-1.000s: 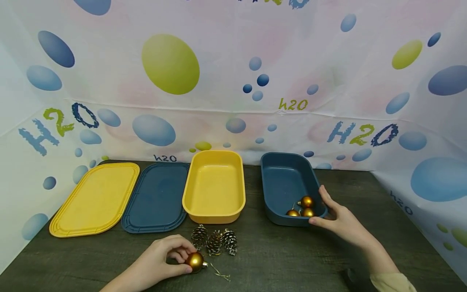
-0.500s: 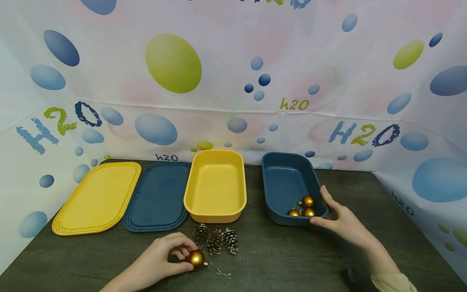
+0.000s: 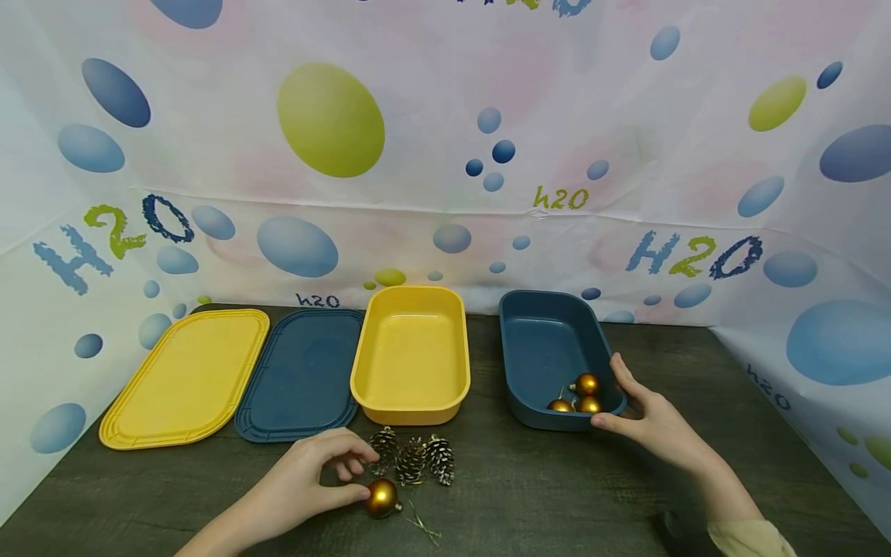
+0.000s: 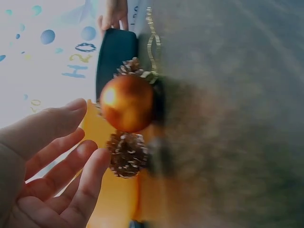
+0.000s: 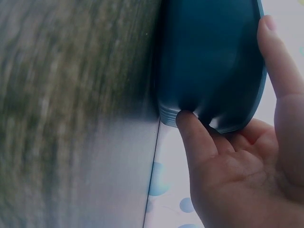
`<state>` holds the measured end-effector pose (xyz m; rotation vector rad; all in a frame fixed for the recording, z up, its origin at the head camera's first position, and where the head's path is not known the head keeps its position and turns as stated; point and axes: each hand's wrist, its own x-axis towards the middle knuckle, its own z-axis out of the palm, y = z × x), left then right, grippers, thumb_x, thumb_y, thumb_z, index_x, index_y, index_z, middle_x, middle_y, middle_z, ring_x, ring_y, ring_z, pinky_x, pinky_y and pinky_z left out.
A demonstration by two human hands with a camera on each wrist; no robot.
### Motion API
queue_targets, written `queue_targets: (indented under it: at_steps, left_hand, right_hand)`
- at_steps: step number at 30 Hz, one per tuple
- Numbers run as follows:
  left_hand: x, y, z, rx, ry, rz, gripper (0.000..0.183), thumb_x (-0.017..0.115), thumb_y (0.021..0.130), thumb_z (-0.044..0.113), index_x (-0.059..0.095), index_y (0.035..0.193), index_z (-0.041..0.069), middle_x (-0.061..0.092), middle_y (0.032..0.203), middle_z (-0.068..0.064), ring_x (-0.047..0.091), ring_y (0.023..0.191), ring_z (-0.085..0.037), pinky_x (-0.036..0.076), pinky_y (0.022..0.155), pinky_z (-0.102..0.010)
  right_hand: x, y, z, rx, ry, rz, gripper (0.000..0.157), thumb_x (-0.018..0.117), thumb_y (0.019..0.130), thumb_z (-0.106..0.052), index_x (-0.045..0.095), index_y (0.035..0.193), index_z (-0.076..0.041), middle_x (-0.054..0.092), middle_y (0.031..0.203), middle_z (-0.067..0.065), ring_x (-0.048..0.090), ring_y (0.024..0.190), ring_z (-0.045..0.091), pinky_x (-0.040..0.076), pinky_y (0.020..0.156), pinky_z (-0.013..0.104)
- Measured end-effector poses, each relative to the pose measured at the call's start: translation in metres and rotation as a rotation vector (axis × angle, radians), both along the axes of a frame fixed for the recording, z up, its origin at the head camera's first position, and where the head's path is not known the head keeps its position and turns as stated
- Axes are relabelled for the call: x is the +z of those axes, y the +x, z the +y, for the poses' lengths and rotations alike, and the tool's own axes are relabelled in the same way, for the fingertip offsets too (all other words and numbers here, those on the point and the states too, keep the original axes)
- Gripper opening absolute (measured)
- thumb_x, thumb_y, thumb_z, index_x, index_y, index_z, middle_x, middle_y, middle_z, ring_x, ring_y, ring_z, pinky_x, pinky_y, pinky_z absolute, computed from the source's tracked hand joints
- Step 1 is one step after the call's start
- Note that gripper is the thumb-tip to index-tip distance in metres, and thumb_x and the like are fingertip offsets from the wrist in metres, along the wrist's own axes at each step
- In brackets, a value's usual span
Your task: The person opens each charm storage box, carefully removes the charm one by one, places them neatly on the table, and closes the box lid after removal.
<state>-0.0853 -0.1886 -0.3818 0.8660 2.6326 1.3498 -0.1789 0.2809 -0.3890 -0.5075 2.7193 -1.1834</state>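
As bauble (image 4: 127, 103) pt-hides cones (image 4: 127, 161) | R fingers (image 5: 280, 71) pt-hid behind blue box (image 5: 213, 52)

Your head view is bright; your left-wrist view shows blurred table (image 4: 237, 128) at right, glare on the bauble (image 4: 127, 104).

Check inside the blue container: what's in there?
Inside the blue container are three gold baubles, grouped at its near end, toward the right. Its near wall hides the bottoms of the two closest, so anything low behind that wall can't be seen.
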Motion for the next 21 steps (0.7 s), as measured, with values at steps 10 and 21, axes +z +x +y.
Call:
queue_targets:
  at_steps: [10, 21]
  left_hand:
    - [0.041, -0.022, 0.028, -0.017, 0.017, 0.107, 0.024, 0.076, 0.083, 0.023, 0.066, 0.105, 0.020, 0.063, 0.099, 0.008, 0.059, 0.081, -0.010, 0.053, 0.072, -0.029]
    - [0.081, -0.064, 0.089, -0.135, 0.025, 0.099, 0.026, 0.076, 0.084, 0.017, 0.067, 0.107, 0.011, 0.064, 0.098, 0.001, 0.060, 0.086, -0.013, 0.051, 0.081, -0.024]
  right_hand:
    - [0.001, 0.000, 0.000, 0.004, -0.010, -0.005, 0.092, 0.068, 0.090, -0.030, 0.004, 0.154, -0.013, -0.001, 0.157, 0.019, 0.032, 0.131, 0.047, 0.052, 0.086, 0.041]
    - [0.001, -0.001, 0.001, 0.004, -0.024, -0.027, 0.092, 0.068, 0.090, -0.030, 0.003, 0.154, -0.015, -0.002, 0.157, 0.018, 0.031, 0.131, 0.047, 0.052, 0.085, 0.040]
